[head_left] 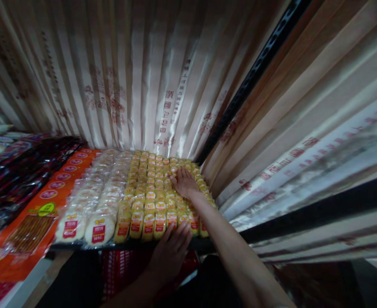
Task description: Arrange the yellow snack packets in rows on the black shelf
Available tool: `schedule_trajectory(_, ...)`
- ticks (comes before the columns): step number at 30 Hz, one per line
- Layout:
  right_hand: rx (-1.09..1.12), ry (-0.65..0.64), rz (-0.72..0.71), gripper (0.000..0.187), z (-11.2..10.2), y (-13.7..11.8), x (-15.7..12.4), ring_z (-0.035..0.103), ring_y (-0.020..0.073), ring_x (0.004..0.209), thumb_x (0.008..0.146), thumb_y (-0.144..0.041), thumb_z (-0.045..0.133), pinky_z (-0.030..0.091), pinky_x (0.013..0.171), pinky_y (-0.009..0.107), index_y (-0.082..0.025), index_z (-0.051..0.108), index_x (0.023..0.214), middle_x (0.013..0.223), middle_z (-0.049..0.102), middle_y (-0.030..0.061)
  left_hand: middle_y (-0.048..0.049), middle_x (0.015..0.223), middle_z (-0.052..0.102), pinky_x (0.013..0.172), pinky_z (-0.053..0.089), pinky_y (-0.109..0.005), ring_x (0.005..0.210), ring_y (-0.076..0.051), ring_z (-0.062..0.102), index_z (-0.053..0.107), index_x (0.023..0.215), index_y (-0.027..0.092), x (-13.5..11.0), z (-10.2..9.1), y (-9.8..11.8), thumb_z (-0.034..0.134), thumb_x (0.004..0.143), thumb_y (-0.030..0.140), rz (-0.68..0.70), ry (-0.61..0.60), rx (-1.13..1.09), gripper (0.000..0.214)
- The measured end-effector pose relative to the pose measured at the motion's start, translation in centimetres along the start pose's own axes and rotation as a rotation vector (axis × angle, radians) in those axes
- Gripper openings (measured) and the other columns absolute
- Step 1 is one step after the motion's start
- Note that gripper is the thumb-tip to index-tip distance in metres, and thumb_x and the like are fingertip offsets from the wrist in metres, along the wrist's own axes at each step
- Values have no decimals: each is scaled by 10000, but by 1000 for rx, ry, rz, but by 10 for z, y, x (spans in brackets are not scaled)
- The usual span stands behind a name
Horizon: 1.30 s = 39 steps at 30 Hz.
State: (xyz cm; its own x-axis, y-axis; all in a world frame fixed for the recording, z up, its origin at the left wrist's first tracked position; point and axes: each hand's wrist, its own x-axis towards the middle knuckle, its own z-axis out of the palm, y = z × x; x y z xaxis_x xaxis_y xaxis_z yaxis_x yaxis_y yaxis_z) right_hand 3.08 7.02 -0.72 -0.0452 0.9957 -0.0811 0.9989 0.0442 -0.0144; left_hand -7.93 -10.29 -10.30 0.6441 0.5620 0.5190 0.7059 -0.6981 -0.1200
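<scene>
Rows of small yellow packaged cakes (pixel 150 194) with red-and-white labels cover the right part of a shelf. My right hand (pixel 185 185) lies flat on top of the cakes toward the back, palm down with its fingers stretched out. At the front edge, my left hand (pixel 171 250) rests its extended fingertips against the front row of the cakes. Neither hand has anything in its grasp. Beside the yellow cakes on the left stand two rows of round white breads (pixel 99 229) in clear wrappers, with red labels.
An orange printed display box (pixel 47 188) borders the breads on the left, with dark shiny packets (pixel 25 175) beyond it. Pleated pale curtains (pixel 150 85) hang behind and to the right, with a black post (pixel 240 100) between them. A red basket (pixel 110 273) sits below the shelf.
</scene>
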Motion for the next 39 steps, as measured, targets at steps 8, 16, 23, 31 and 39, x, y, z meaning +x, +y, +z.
schedule_trajectory(8,-14,61,-61,675,-11,-13,14,27,224,1398,919,-500,123,30,1116,390,-69,174,1435,1516,96,105,-49,1471,299,1125,36,-436,1377,-213,155,368,1361,149,0,0,0,310,926,328,-3,9,-2,474)
schedule_trajectory(16,2,-2,-74,676,0,-15,19,137,222,1385,918,-482,119,83,1111,352,-39,221,1419,1493,199,127,-41,1470,303,1128,40,-417,1380,-203,149,383,1354,163,-1,-2,0,316,928,338,-7,1,-25,465)
schedule_trajectory(23,-14,90,-13,693,-6,-7,32,104,240,1389,916,-511,114,56,1114,390,-50,202,1426,1498,180,128,-50,1488,251,1124,-2,-438,1383,-221,142,335,1380,148,-2,-2,-3,309,931,331,17,8,-31,486)
schedule_trajectory(31,33,5,4,713,-1,-1,38,100,253,1389,914,-515,112,93,1111,383,-22,195,1422,1498,144,161,-56,1485,259,1119,54,-435,1378,-223,159,348,1373,141,-2,2,-3,321,925,340,23,6,-30,491)
schedule_trajectory(39,4,65,-72,680,-6,-8,56,76,215,1395,919,-504,111,70,1115,359,-66,168,1436,1510,130,104,-58,1492,237,1120,24,-447,1386,-232,123,357,1369,142,1,0,-3,321,926,342,18,4,-27,487)
